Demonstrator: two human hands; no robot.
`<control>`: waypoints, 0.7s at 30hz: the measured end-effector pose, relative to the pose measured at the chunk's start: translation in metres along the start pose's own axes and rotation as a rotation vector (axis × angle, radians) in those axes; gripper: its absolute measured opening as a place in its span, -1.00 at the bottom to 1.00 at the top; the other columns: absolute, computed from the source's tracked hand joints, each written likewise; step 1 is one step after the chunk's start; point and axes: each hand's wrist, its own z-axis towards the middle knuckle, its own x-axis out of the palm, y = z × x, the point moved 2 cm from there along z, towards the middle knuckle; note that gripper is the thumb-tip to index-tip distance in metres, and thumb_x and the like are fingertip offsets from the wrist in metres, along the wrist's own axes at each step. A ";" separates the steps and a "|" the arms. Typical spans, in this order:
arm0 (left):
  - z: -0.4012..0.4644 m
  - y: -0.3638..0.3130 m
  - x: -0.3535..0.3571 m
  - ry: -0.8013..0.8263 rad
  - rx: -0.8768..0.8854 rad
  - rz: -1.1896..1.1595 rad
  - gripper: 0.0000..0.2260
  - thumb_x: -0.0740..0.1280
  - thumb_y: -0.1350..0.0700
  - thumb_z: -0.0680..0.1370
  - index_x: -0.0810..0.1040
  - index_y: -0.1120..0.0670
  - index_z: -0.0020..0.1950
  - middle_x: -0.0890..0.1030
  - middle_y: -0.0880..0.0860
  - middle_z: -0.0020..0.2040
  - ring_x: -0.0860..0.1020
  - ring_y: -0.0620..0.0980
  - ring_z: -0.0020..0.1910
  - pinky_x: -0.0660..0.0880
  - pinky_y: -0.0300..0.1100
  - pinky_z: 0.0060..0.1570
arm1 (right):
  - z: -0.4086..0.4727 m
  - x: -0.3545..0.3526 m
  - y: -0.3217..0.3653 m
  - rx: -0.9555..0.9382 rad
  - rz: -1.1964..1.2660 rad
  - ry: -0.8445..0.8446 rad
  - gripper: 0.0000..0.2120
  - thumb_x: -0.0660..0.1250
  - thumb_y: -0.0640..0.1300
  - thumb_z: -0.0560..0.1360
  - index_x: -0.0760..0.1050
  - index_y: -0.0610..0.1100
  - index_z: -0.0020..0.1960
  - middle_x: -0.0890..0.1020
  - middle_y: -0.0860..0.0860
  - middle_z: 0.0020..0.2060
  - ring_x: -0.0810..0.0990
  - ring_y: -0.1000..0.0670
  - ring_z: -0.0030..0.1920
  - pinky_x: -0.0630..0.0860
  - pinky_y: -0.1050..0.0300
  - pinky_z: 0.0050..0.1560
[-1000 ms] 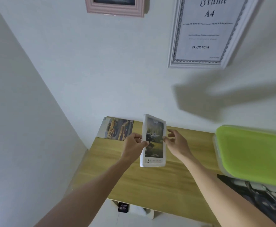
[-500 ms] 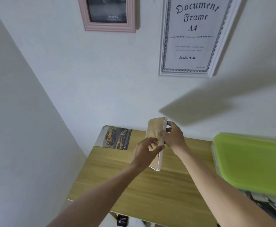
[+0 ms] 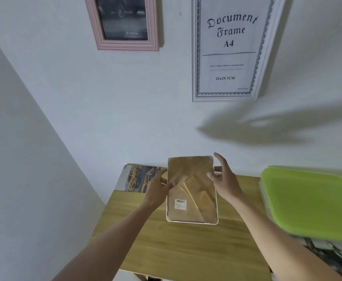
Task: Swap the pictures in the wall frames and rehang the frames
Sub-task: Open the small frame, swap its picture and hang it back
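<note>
Above table (image 3: 186, 250), frame (image 3: 192, 191) back-side up, picture hidden

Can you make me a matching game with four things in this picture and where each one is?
Things:
1. pink frame
2. document frame
3. white frame
4. car picture

Places or states:
A. lying on the wooden table by the wall
B. hanging on the wall, top left
C. between the two hands, brown back facing up
D. hanging on the wall, printed "A4"

Pairs: 1-B, 2-D, 3-C, 4-A
</note>
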 end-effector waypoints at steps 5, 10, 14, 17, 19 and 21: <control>-0.012 -0.014 -0.001 0.055 0.093 0.142 -0.19 0.39 0.05 0.53 -0.08 -0.36 0.53 0.63 -0.01 -0.28 0.62 -0.10 -0.30 0.56 -0.23 -0.22 | -0.003 0.019 -0.014 -0.123 -0.143 -0.126 -0.50 0.35 -0.17 0.60 0.28 0.08 0.47 0.60 0.08 0.01 0.59 0.04 -0.02 0.42 0.27 -0.04; -0.018 -0.018 -0.002 0.061 0.123 0.226 -0.17 0.36 0.10 0.51 -0.10 -0.21 0.59 0.45 -0.04 -0.39 0.44 -0.11 -0.44 0.41 -0.28 -0.42 | -0.008 0.027 -0.022 -0.116 -0.216 -0.117 -0.49 0.35 -0.19 0.59 0.30 0.01 0.48 0.58 0.03 -0.03 0.54 0.07 -0.03 0.40 0.21 0.00; -0.021 -0.018 0.002 0.061 0.086 0.240 -0.19 0.36 0.06 0.49 -0.07 -0.16 0.59 0.40 -0.05 -0.44 0.40 -0.09 -0.47 0.34 -0.24 -0.41 | -0.008 0.030 -0.024 -0.104 -0.261 -0.090 -0.48 0.37 -0.22 0.56 0.32 -0.02 0.47 0.57 -0.03 -0.04 0.55 -0.03 -0.02 0.42 0.17 -0.02; -0.020 -0.006 0.004 0.051 -0.019 0.178 -0.24 0.38 0.06 0.48 0.04 -0.26 0.55 0.44 -0.02 -0.42 0.42 -0.06 -0.48 0.43 -0.18 -0.37 | -0.007 0.031 -0.027 -0.014 -0.243 -0.044 -0.54 0.36 -0.24 0.56 0.33 -0.04 0.40 0.59 -0.12 -0.05 0.57 -0.07 -0.11 0.50 0.11 -0.08; -0.020 0.000 0.005 0.064 -0.101 0.115 -0.30 0.40 0.10 0.46 0.15 -0.28 0.48 0.56 0.03 -0.28 0.51 -0.02 -0.40 0.56 -0.11 -0.32 | -0.007 0.030 -0.030 0.044 -0.235 -0.011 -0.58 0.35 -0.25 0.56 0.35 -0.04 0.36 0.59 -0.10 -0.12 0.59 -0.04 -0.18 0.50 0.15 -0.19; -0.021 0.002 0.005 0.089 -0.186 0.025 -0.36 0.40 0.14 0.44 0.23 -0.29 0.39 0.61 0.09 -0.15 0.62 0.09 -0.27 0.65 0.05 -0.26 | -0.008 0.032 -0.032 0.097 -0.208 0.010 -0.60 0.34 -0.27 0.55 0.36 -0.04 0.32 0.59 -0.09 -0.15 0.59 -0.02 -0.23 0.46 0.19 -0.28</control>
